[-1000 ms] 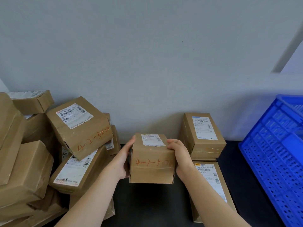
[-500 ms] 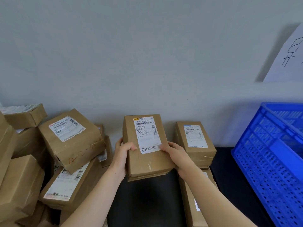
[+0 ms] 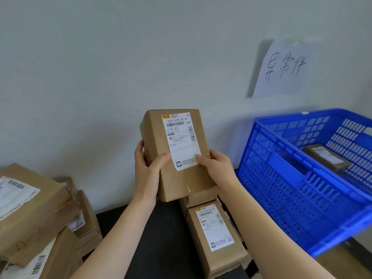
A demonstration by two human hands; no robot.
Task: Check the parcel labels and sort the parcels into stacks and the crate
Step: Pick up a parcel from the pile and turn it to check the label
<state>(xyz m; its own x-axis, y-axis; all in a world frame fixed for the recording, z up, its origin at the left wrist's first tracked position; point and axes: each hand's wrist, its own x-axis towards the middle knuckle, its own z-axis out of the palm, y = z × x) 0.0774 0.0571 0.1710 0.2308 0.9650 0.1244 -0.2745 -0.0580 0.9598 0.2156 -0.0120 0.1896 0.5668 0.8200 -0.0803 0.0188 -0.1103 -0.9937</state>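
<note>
I hold a brown cardboard parcel (image 3: pixel 161 137) upright in front of me, its white shipping label facing me. My left hand (image 3: pixel 148 174) grips its left side, thumb across the front. My right hand (image 3: pixel 216 167) grips the right side, thumb pressed on the label's lower edge. Below it, a small stack of labelled parcels (image 3: pixel 215 234) lies on the dark table (image 3: pixel 157 238). A blue plastic crate (image 3: pixel 298 190) stands at the right with one parcel (image 3: pixel 327 158) inside.
A loose heap of brown parcels (image 3: pixel 34 214) fills the left side of the table. The grey wall runs right behind everything. A paper sheet with handwritten characters (image 3: pixel 281 67) is taped to the wall above the crate.
Both hands turned the parcel so its label side faces me and lifted it higher. My view swung right and up, bringing the crate's inside and the wall sheet into sight.
</note>
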